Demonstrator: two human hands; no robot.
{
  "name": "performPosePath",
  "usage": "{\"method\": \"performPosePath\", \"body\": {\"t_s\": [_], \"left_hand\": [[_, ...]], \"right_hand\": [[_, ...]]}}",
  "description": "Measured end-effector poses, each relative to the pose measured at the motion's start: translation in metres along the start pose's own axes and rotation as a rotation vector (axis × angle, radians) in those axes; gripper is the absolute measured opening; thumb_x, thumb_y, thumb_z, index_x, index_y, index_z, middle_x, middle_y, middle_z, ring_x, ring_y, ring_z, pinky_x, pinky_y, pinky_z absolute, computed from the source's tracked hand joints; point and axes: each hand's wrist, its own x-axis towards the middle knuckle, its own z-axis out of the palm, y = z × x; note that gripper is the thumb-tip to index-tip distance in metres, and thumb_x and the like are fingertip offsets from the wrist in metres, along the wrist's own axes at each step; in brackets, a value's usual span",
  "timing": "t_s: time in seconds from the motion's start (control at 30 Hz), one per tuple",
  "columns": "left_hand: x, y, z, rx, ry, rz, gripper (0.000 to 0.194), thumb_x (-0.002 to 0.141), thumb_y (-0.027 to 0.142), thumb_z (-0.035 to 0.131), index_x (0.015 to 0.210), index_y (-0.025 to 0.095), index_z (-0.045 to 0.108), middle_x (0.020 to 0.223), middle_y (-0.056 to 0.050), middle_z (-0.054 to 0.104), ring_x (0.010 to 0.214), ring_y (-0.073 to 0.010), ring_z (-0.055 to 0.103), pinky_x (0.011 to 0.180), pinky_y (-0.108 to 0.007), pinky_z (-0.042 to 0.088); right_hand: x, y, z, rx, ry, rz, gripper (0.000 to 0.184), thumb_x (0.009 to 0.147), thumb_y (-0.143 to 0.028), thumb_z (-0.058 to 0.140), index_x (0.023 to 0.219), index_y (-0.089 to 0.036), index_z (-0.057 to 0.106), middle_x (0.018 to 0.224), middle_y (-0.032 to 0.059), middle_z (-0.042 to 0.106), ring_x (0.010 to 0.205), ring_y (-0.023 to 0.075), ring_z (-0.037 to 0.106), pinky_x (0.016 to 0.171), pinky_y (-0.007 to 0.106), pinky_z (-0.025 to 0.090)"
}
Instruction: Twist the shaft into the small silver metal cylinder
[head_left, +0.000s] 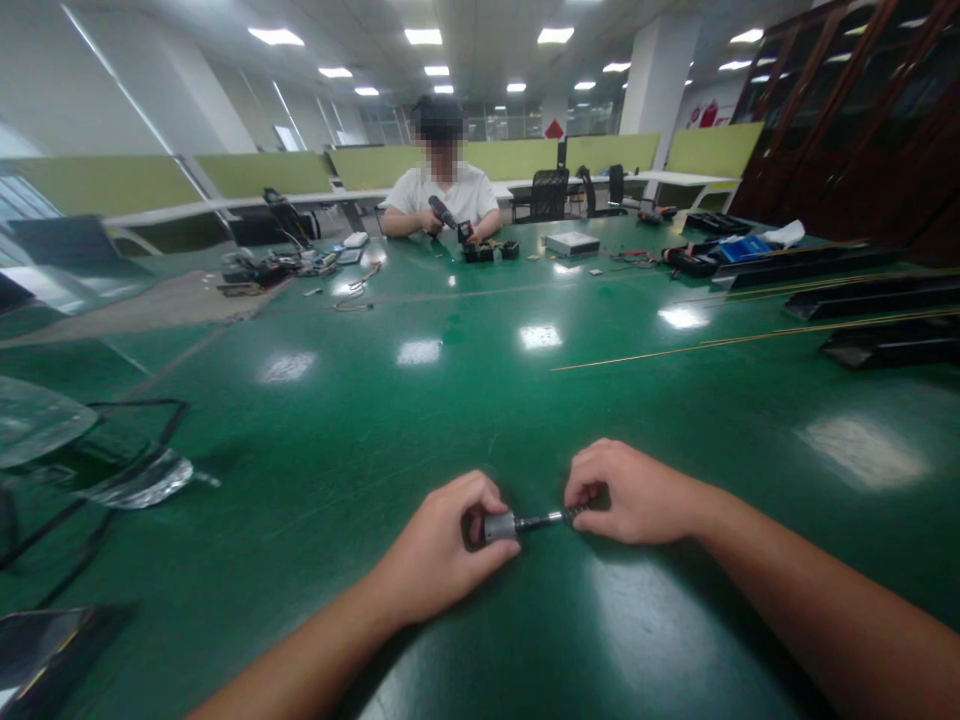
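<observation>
My left hand [442,545] is closed around a short grey metal cylinder [499,527], thumb on the near side and fingers on the far side. From the cylinder's right end a thin metal shaft [538,522] sticks out, dark near the cylinder and shiny towards its tip. My right hand [634,495] pinches a small dark coil spring [576,512] at the shaft's tip. Whether the spring sits around the shaft or only touches its end, I cannot tell. Both hands are low over the green tabletop [420,430].
Across the table a person [442,195] holds a dark power tool [442,212]. A clear plastic bottle [90,450] lies at left, above a phone-like device [37,650]. Black metal channels [892,340] and thin rods [637,358] lie at right. Cables and electronic parts [277,265] are heaped at far left.
</observation>
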Motion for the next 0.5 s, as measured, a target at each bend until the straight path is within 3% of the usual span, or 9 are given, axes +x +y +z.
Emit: {"method": "performPosePath", "body": {"t_s": [0.17, 0.33, 0.5], "left_hand": [[0.001, -0.001, 0.002, 0.012, 0.024, 0.017, 0.018, 0.076, 0.020, 0.069, 0.084, 0.019, 0.052, 0.083, 0.000, 0.057, 0.070, -0.0143, 0.054, 0.064, -0.025, 0.040], [0.000, -0.001, 0.000, 0.002, 0.042, 0.078, 0.015, 0.079, 0.025, 0.067, 0.084, 0.018, 0.055, 0.084, -0.002, 0.059, 0.075, -0.0158, 0.055, 0.068, -0.027, 0.042], [-0.001, -0.002, 0.000, -0.019, 0.039, 0.028, 0.012, 0.086, 0.029, 0.060, 0.087, 0.017, 0.058, 0.081, -0.002, 0.059, 0.069, -0.0140, 0.055, 0.063, -0.025, 0.042]], "right_hand": [[0.010, -0.009, 0.019, 0.018, 0.054, -0.051, 0.009, 0.080, -0.026, 0.070, 0.087, -0.020, 0.073, 0.081, 0.0019, 0.070, 0.078, 0.0154, 0.062, 0.080, 0.030, 0.042], [0.022, -0.019, 0.046, 0.030, 0.160, -0.081, 0.013, 0.081, -0.027, 0.071, 0.092, -0.021, 0.072, 0.082, 0.0020, 0.072, 0.078, 0.0155, 0.063, 0.075, 0.028, 0.042], [0.020, -0.018, 0.048, 0.037, 0.238, -0.020, 0.010, 0.080, -0.030, 0.073, 0.086, -0.022, 0.073, 0.080, 0.0003, 0.073, 0.077, 0.0150, 0.063, 0.075, 0.029, 0.042]]}}
